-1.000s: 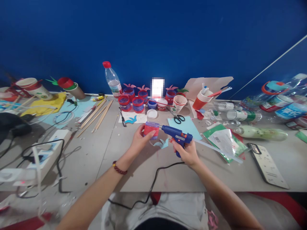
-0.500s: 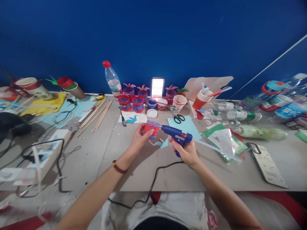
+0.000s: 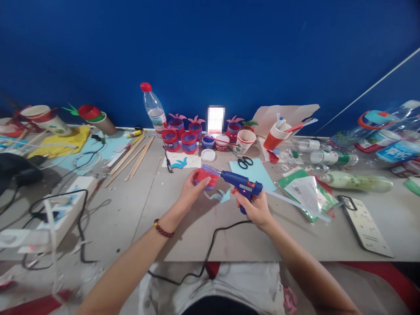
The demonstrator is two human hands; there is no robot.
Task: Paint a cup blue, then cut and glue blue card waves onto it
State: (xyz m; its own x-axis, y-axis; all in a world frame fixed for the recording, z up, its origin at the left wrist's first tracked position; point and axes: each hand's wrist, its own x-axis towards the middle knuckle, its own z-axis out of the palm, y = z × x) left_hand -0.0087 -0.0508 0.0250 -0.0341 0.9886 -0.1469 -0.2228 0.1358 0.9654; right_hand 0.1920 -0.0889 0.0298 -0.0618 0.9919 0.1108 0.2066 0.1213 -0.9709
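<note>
My left hand [image 3: 193, 189] is closed around a small red-and-purple cup [image 3: 208, 180], holding it above the table. In my right hand [image 3: 255, 206] is a blue hot glue gun [image 3: 241, 181], gripped by its handle. A clear glue stick [image 3: 292, 202] sticks out of its back. The gun's metal nozzle points left and lies at the cup's upper right edge; whether they touch I cannot tell. Light blue paper cut in a leaf shape [image 3: 221, 196] lies on the table under the cup and gun. A darker blue paper cutout [image 3: 179, 163] rests farther back.
Several finished-looking red-and-purple cups [image 3: 188, 142] stand along the blue wall, beside a plastic bottle [image 3: 154, 109]. Black scissors [image 3: 245, 162] lie on blue paper. A phone [image 3: 365, 225] and plastic bottles [image 3: 334, 156] are at right. The gun's cord [image 3: 210, 251] crosses the table edge. A power strip [image 3: 70, 210] lies left.
Both hands, the cup and the glue gun stay almost exactly where they were. Only a very slight shift of the view shows.
</note>
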